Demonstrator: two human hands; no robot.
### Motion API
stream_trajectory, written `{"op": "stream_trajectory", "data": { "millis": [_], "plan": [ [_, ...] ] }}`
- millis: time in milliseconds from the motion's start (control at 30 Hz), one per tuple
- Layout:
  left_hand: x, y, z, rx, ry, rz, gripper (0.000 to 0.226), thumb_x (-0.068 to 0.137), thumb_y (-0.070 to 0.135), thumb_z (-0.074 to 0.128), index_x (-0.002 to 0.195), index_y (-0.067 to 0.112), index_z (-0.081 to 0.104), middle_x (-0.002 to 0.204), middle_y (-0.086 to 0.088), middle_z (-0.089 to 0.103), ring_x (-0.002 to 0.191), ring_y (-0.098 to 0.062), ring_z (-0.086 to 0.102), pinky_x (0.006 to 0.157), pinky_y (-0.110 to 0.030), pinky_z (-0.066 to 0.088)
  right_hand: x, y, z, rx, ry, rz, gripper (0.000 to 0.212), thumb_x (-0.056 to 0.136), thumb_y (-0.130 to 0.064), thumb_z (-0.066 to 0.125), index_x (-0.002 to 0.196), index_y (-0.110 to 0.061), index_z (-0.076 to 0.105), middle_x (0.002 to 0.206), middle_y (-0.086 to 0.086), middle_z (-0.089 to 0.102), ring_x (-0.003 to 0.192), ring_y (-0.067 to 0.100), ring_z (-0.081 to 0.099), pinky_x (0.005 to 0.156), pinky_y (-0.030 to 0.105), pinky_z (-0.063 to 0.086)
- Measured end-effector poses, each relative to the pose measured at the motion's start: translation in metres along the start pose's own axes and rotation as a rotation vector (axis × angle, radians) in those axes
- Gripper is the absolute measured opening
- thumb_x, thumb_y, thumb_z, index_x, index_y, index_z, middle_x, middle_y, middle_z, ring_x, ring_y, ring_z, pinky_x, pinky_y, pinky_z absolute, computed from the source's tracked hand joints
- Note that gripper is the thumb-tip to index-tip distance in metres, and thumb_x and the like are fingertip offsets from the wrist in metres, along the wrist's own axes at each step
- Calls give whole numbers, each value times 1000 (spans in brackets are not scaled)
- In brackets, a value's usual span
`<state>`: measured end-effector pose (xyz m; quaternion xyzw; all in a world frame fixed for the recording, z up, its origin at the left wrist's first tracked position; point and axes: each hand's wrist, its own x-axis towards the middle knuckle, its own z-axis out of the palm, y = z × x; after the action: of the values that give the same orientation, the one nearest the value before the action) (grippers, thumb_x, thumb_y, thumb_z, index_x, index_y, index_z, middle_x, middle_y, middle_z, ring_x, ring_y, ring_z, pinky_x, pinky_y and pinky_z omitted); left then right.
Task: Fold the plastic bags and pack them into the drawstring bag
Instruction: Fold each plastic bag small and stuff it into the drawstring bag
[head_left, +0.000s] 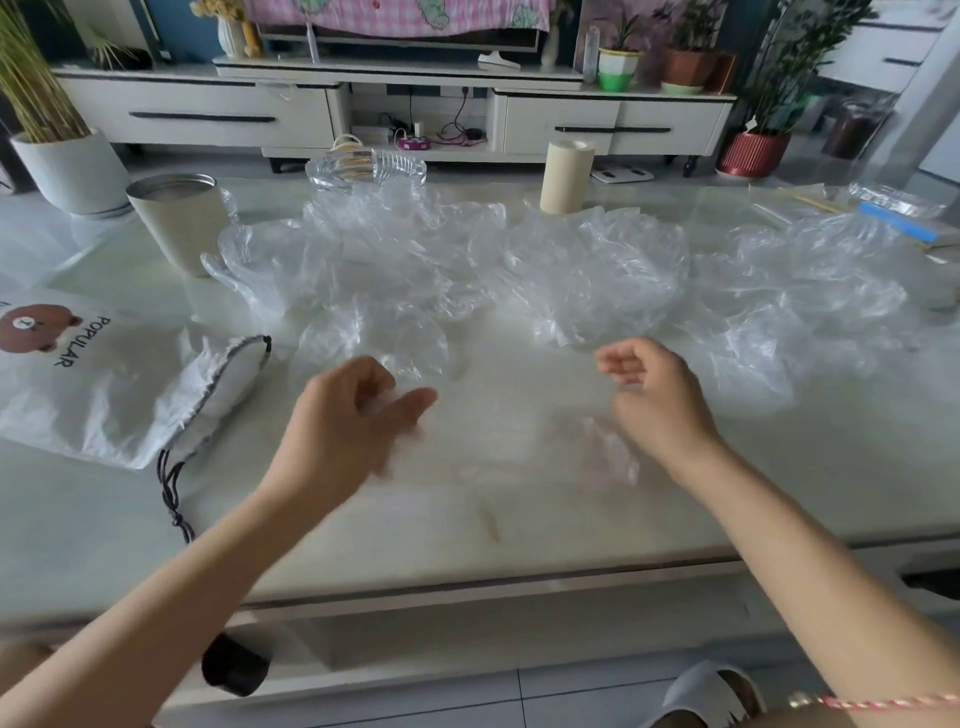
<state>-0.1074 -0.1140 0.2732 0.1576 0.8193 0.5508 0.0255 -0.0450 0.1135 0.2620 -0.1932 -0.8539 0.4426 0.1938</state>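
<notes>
Several crumpled clear plastic bags (597, 275) lie in a loose row across the middle of the pale table (467, 519). Nearer to me, one thin clear bag (608, 460) hangs stretched between my hands just above the tabletop, faint and partly blurred. My left hand (353, 415) pinches its left end between thumb and curled fingers. My right hand (654, 395) holds the other end with curled fingers. The white drawstring bag (104, 384), printed with a brown bear and "POPULAR", lies flat at the left, its mouth open towards the hands and its black cords trailing to the table's front edge.
A beige cup with a metal lid (176, 223) stands at the back left, a ribbed glass dish (363, 166) at the back middle, a beige roll (566, 176) beside it. Packets with a blue strip (893, 221) lie far right. A TV cabinet and potted plants stand beyond.
</notes>
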Motion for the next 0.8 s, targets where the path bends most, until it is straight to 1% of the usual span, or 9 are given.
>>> {"op": "stream_trajectory", "data": {
  "millis": [100,234,300,400,467,534,667,734,801],
  "plan": [
    [-5,19,-11,-36,-331,-65,34,73,33,70,61,12,46,41,7,53,30,-5,29,31,-12,24,-22,-39,-8,479,-463,42,52,78,-8,72,124,-16,51,121,-3,61,108,2,58,88,12,47],
    [-11,21,-5,43,-525,-1,29,56,42,70,53,24,47,44,11,41,35,-3,29,35,-13,25,-42,-47,21,279,-984,100,49,75,-19,75,119,-9,56,122,4,62,113,12,59,95,24,47],
    [-3,20,-8,19,-436,-9,28,59,40,70,62,20,51,47,5,46,34,-5,29,34,-13,25,-41,-50,28,316,-921,130,20,77,-10,74,93,-6,63,93,8,66,85,16,63,77,24,51],
    [13,17,-22,-242,-111,-35,31,66,41,65,80,15,58,55,5,62,38,-4,41,37,-14,34,-37,-53,25,453,-736,182,16,75,-8,72,72,-12,57,65,1,58,61,12,55,58,20,48],
    [12,13,-22,-472,-219,-128,42,75,47,67,97,12,61,75,1,69,58,-7,61,53,-19,49,-36,-51,25,563,-624,204,17,79,-4,68,70,-11,55,59,0,57,51,8,54,51,17,48],
    [-2,10,-7,-437,-439,-145,48,80,44,67,104,3,63,87,-9,71,75,-17,68,65,-25,54,-37,-51,26,649,-560,244,12,82,-4,66,76,-9,56,64,3,60,54,9,57,52,19,49],
    [-13,11,11,-285,-373,-116,38,77,25,63,97,-7,63,70,-2,71,59,-10,65,52,-18,49,-35,-46,27,710,-542,320,22,81,-11,69,99,-12,58,83,6,63,76,17,60,64,26,44],
    [-12,12,10,-313,-412,-146,41,77,26,63,97,-9,62,68,-3,69,57,-13,63,50,-20,49,-35,-46,28,743,-512,303,13,85,-4,62,93,-14,65,84,3,66,83,21,57,71,30,43],
    [-11,13,9,-359,-410,-224,32,86,23,58,92,-8,63,69,-7,68,58,-18,63,51,-23,51,-36,-48,28,727,-465,237,29,87,5,54,81,-17,71,83,1,68,86,25,53,75,33,41]
  ]
}}
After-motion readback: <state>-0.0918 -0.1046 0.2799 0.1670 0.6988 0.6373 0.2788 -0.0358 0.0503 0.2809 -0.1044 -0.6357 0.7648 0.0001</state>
